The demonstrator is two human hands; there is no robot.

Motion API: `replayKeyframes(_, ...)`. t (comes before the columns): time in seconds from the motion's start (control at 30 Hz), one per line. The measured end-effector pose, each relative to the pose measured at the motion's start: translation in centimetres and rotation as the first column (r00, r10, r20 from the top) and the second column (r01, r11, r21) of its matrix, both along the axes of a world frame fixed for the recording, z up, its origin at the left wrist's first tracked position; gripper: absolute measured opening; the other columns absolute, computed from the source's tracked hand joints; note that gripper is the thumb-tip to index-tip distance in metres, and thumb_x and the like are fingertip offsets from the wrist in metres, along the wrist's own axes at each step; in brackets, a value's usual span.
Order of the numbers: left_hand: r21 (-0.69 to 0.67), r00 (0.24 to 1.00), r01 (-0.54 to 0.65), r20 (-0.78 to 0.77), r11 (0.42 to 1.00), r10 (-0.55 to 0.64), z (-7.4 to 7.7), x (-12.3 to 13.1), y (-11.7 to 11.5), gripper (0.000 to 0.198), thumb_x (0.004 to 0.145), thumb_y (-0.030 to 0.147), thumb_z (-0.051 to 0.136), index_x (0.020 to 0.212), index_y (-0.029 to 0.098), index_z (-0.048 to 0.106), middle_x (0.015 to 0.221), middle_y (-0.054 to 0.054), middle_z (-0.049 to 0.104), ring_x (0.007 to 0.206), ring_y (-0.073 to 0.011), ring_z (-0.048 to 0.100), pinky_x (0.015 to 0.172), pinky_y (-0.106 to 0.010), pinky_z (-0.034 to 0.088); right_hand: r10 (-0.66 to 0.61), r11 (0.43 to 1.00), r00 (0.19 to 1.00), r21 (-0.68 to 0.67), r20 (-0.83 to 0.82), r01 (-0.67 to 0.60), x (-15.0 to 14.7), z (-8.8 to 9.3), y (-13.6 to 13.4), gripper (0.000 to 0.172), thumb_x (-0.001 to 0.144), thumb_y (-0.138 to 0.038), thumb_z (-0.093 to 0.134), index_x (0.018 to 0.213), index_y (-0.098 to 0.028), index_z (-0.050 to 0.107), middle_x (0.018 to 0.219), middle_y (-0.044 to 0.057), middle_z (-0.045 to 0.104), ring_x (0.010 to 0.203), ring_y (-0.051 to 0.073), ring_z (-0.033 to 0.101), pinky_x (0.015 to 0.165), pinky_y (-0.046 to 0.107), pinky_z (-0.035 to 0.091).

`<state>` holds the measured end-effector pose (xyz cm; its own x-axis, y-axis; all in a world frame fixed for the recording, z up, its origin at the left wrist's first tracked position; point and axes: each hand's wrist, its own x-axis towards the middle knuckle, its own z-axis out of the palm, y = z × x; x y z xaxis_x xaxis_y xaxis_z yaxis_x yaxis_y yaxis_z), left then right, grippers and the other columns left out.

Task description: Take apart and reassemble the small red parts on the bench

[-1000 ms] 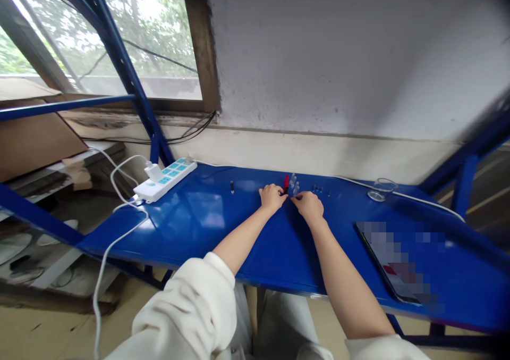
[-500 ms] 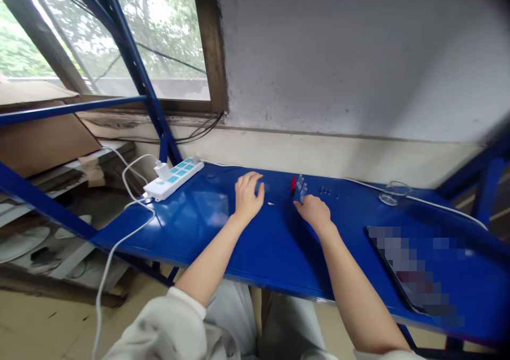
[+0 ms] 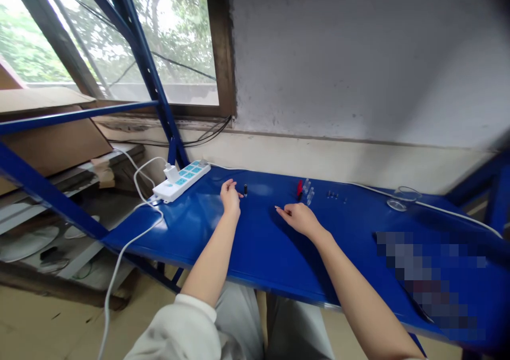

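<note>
Hands apart, we rest our left hand (image 3: 230, 198) and our right hand (image 3: 300, 219) on a glossy blue metal bench (image 3: 263, 259), and neither holds anything. Our left hand sits near the bench's back edge, its fingers (image 3: 238, 194) loosely together and pinching nothing. Their tips come just beside a small upright black cylinder (image 3: 245, 190), though we cannot tell whether they touch it. Our right hand lies lower on the bench, its fingers (image 3: 281, 209) stretched toward the left and pressed lightly together around nothing.

Nearest to that hand, but apart from it, a red piece (image 3: 299, 190) stands just beside a cluster of clear plastic pieces (image 3: 308, 192) near the back edge. Farther right sits a short row of tiny dark parts (image 3: 332, 194), too small for us to tell what they are.

A white power strip (image 3: 181, 182) with teal sockets lies at the bench's left end, and a white cable (image 3: 119, 259) drops from it over the front edge. At the back right lies a clear round ring (image 3: 396, 204), and a pixelated flat device (image 3: 426, 280) lies toward the front right. Our white sleeve (image 3: 175, 333) shows at the bottom of the view.
</note>
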<state>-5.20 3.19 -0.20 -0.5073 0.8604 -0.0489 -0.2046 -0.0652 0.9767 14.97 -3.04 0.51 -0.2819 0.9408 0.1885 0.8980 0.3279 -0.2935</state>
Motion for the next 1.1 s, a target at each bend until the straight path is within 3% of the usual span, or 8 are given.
replayKeyframes(0.1, -0.078, 0.989, 0.138, 0.066, 0.987, -0.133, 0.3, 0.6, -0.4, 0.041, 0.078, 0.027, 0.044, 0.118, 0.021, 0.039, 0.102, -0.009, 0.056, 0.040, -0.0056, 0.051, 0.031, -0.017, 0.023, 0.029, 1.000, 0.999, -0.001, -0.019, -0.029, -0.2, -0.1, 0.0, 0.046, 0.085, -0.045, 0.033, 0.050, -0.019, 0.046, 0.048, 0.002, 0.048, 0.044, 0.010, 0.040, 0.046, 0.024, 0.020)
replayKeyframes(0.2, -0.090, 0.962, 0.240, 0.159, 0.967, -0.224, 0.1, 1.0, -0.4, 0.044, 0.081, 0.026, 0.044, 0.123, 0.021, 0.031, 0.105, -0.012, 0.054, 0.061, -0.0120, 0.062, 0.038, -0.016, 0.038, 0.037, 0.999, 0.999, 0.000, -0.032, -0.037, -0.2, -0.2, 0.1, 0.046, 0.085, -0.044, 0.033, 0.049, -0.018, 0.046, 0.047, 0.001, 0.047, 0.044, 0.010, 0.039, 0.047, 0.024, 0.020)
replayKeyframes(0.33, -0.039, 0.954, 0.236, 0.200, 0.971, -0.223, -0.4, 1.7, -0.2, 0.041, 0.076, 0.013, 0.053, 0.115, 0.015, 0.038, 0.093, -0.010, 0.058, 0.083, -0.0160, 0.062, 0.059, -0.022, 0.051, 0.038, 0.999, 0.998, 0.028, -0.058, -0.037, -0.1, -0.5, 0.2, 0.046, 0.084, -0.045, 0.035, 0.049, -0.018, 0.046, 0.045, 0.000, 0.046, 0.043, 0.010, 0.039, 0.046, 0.024, 0.020)
replayKeyframes(0.5, 0.124, 0.930, 0.283, 0.208, 0.951, -0.304, -0.5, 2.8, -0.8, 0.018, 0.074, 0.012, 0.058, 0.090, 0.010, 0.050, 0.088, -0.011, 0.062, 0.079, -0.0158, 0.064, 0.064, -0.023, 0.051, 0.000, 0.997, 0.971, 0.069, -0.240, 0.017, -0.5, -0.9, 0.2, 0.041, 0.085, -0.047, 0.033, 0.062, -0.019, 0.052, 0.055, 0.002, 0.056, 0.049, 0.012, 0.048, 0.048, 0.023, 0.026)
replayKeyframes(0.63, 0.174, 0.788, 0.534, 0.253, 0.827, -0.562, -0.3, 3.5, -1.7, 0.016, 0.077, 0.020, 0.057, 0.090, 0.011, 0.053, 0.105, -0.014, 0.061, 0.064, -0.0113, 0.064, 0.050, -0.018, 0.046, -0.057, 0.998, 0.860, 0.006, -0.507, 0.069, -0.9, -1.5, 0.6, 0.039, 0.086, -0.049, 0.029, 0.075, -0.020, 0.053, 0.072, 0.004, 0.063, 0.062, 0.014, 0.056, 0.057, 0.023, 0.035)
replayKeyframes(0.83, 0.206, 0.531, 0.810, 0.136, 0.548, -0.836, -0.7, 4.0, -2.3, 0.026, 0.074, 0.025, 0.061, 0.095, 0.014, 0.053, 0.118, -0.014, 0.056, 0.057, -0.0110, 0.063, 0.040, -0.017, 0.040, -0.063, 0.997, 0.686, -0.078, -0.724, 0.009, -1.5, -2.3, 1.2, 0.045, 0.082, -0.057, 0.031, 0.074, -0.018, 0.052, 0.059, 0.001, 0.056, 0.052, 0.012, 0.051, 0.051, 0.024, 0.038)
replayKeyframes(1.0, 0.202, 0.523, 0.824, 0.090, 0.529, -0.848, -0.8, 4.2, -2.4, 0.026, 0.074, 0.027, 0.060, 0.095, 0.013, 0.053, 0.117, -0.016, 0.056, 0.055, -0.0106, 0.063, 0.040, -0.016, 0.037, -0.127, 0.976, 0.562, -0.203, -0.817, -0.074, -1.9, -1.8, 1.0, 0.044, 0.077, -0.060, 0.039, 0.070, -0.018, 0.050, 0.052, -0.003, 0.049, 0.040, 0.008, 0.040, 0.040, 0.021, 0.031)
replayKeyframes(1.1, 0.178, 0.552, 0.812, 0.072, 0.555, -0.831, -0.7, 4.3, -2.4, 0.027, 0.074, 0.028, 0.060, 0.095, 0.013, 0.054, 0.116, -0.016, 0.056, 0.055, -0.0100, 0.062, 0.040, -0.016, 0.037, -0.114, 0.980, 0.569, -0.186, -0.814, -0.069, -1.8, -1.9, 1.1, 0.041, 0.076, -0.057, 0.043, 0.067, -0.017, 0.050, 0.050, -0.003, 0.047, 0.040, 0.008, 0.039, 0.041, 0.021, 0.031)
